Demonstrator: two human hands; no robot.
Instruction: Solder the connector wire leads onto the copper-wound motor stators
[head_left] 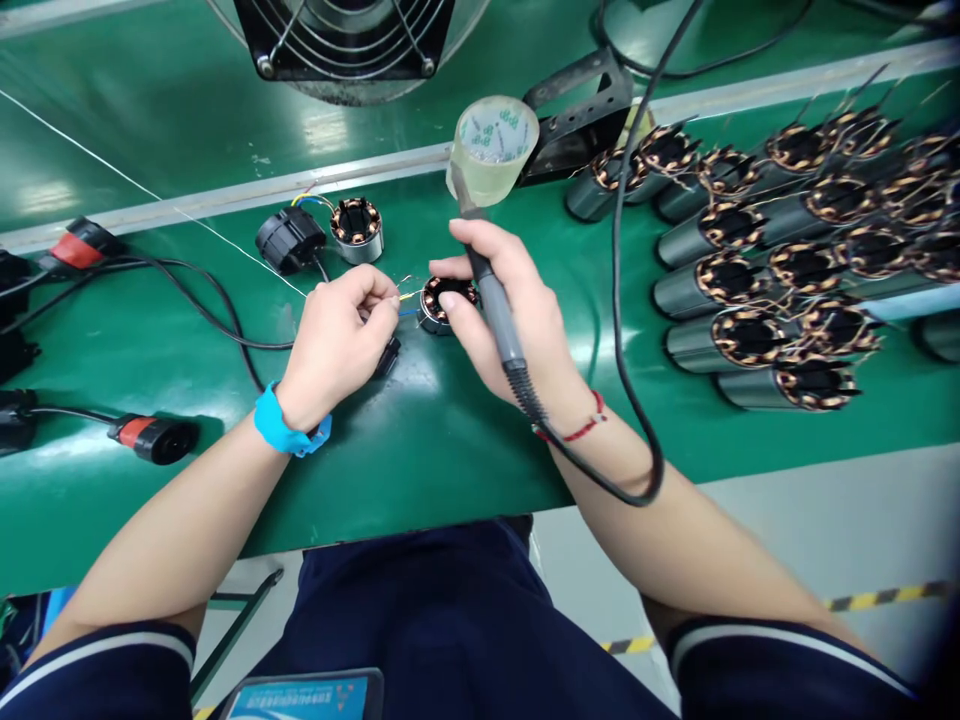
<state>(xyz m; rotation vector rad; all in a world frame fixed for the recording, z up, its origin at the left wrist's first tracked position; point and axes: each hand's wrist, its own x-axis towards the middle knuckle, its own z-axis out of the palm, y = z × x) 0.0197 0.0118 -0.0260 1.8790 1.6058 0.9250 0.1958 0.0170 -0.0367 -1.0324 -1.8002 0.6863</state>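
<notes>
My left hand (341, 335) is closed in a pinch on thin coloured wires (407, 297) that lead to a small motor stator (442, 300) with copper windings on the green bench (420, 430). My right hand (510, 315) is wrapped round a black soldering iron (495, 300), and its thumb and fingertip touch the stator. A roll of clear tape (491, 148) sits on the iron's upper end. The iron's black cable (622, 330) loops past my right wrist and runs up the bench.
A second stator (357, 228) and a black housing (289, 238) lie behind my left hand. Several wound stators (780, 270) are stacked on the right. A fan (345, 40) stands at the back. Black cables with red plugs (150, 437) lie on the left.
</notes>
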